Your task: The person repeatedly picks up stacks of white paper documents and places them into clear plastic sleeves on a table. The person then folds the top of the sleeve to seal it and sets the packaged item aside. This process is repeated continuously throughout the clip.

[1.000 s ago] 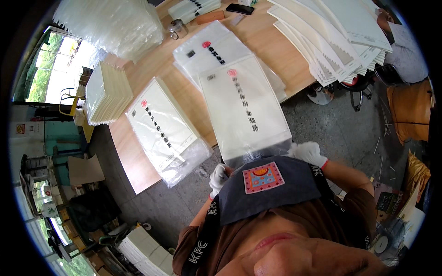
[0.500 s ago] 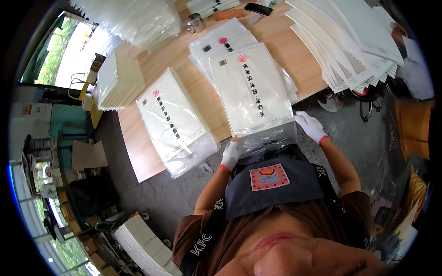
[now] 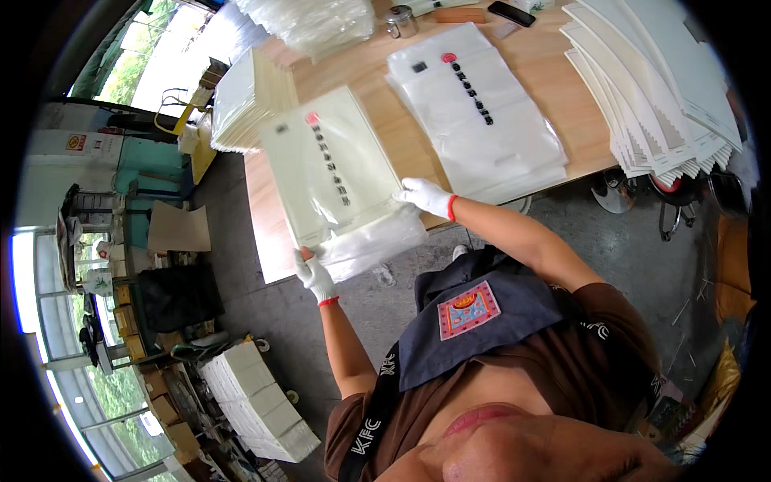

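Note:
A clear plastic bag holding cream printed paper lies over the left stack at the table's near edge, slightly blurred. My left hand, in a white glove with a bare thumb tip, pinches the bag's near left corner. At its right edge, my right hand, gloved in white with a red cuff, grips the side with closed fingers. Loose clear film hangs past the paper toward me. To the right lies a pile of clear printed bags, apart from both hands.
Fanned cream sheets cover the table's right end. A tall stack of bagged paper stands at the left edge. Farther back are clear plastic film, a metal cup, an orange block and a black phone.
Both hands have carried the bagged paper from the pile of clear bags leftward onto the left stack. The printed bags underneath are now uncovered. The view has shifted too.

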The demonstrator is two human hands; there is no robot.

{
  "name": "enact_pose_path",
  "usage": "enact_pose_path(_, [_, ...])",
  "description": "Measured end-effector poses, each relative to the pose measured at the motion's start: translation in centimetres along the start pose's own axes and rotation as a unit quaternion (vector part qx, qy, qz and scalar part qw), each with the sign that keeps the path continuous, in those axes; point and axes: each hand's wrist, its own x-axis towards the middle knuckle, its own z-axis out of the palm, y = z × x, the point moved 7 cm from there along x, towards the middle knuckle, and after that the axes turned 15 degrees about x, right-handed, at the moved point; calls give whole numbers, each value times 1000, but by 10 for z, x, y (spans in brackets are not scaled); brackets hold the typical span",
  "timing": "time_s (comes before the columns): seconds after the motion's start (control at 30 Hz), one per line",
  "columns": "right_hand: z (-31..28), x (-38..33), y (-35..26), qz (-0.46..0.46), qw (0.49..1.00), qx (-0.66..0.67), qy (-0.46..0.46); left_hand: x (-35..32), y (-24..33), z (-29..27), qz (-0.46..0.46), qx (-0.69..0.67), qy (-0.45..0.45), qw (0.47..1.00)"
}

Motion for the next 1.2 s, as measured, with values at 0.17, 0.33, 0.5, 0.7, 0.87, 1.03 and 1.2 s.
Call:
enact_pose_path(0.17, [12, -15, 11, 96, 990, 4, 105, -6, -10, -13, -151, 352, 32, 923])
enact_pose_path(0.33, [26, -93, 33, 189, 969, 140, -78, -27, 106, 53, 230, 134, 77, 961])
enact_pose_path(0.5, [-35, -154, 55, 215, 970, 111, -6, -109, 232, 240, 455, 137, -205, 856])
enact_pose_path(0.7, [-100, -201, 20, 107, 976, 124, 146, -128, 238, 390, 413, 266, -372, 788])
enact_pose_path(0.87, [-153, -204, -4, 18, 939, 218, 267, -106, 224, 415, 348, 58, -490, 797])
enact_pose_path(1.03, [-205, -146, -29, 21, 910, 153, 384, -88, 254, 403, 429, 97, -410, 799])
enact_pose_path(1.2, [-261, -164, 12, 16, 835, -357, 419, -34, 321, 367, 129, -346, -526, 766])
